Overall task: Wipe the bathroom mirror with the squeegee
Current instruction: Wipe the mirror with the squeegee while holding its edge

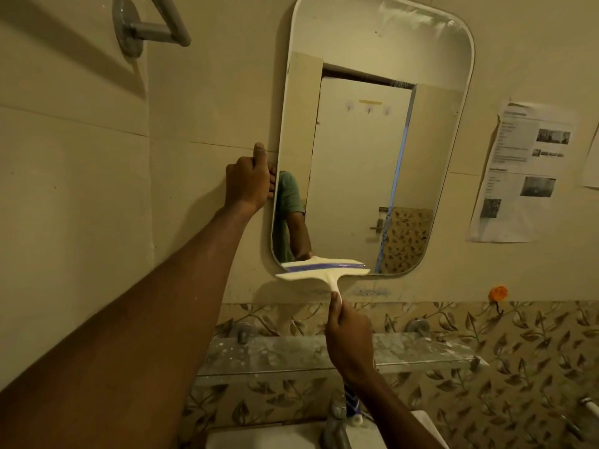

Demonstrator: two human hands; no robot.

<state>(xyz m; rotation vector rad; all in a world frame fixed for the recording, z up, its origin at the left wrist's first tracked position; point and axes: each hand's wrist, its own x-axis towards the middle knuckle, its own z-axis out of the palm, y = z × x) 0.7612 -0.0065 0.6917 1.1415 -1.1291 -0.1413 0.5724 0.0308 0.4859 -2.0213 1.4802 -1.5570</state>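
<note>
Squeegee (321,270) blade is lying flat against the bottom edge of the mirror (372,140), and the right hand (348,335) is wrapping its fingers tight around the white handle from below. Left hand (249,181) is curling its fingers around the mirror's left side, thumb pointing up the wall (81,173).

A cream squeegee (324,270) with a purple-edged blade is lying tilted across the bottom edge of the rounded wall mirror (372,140).
</note>
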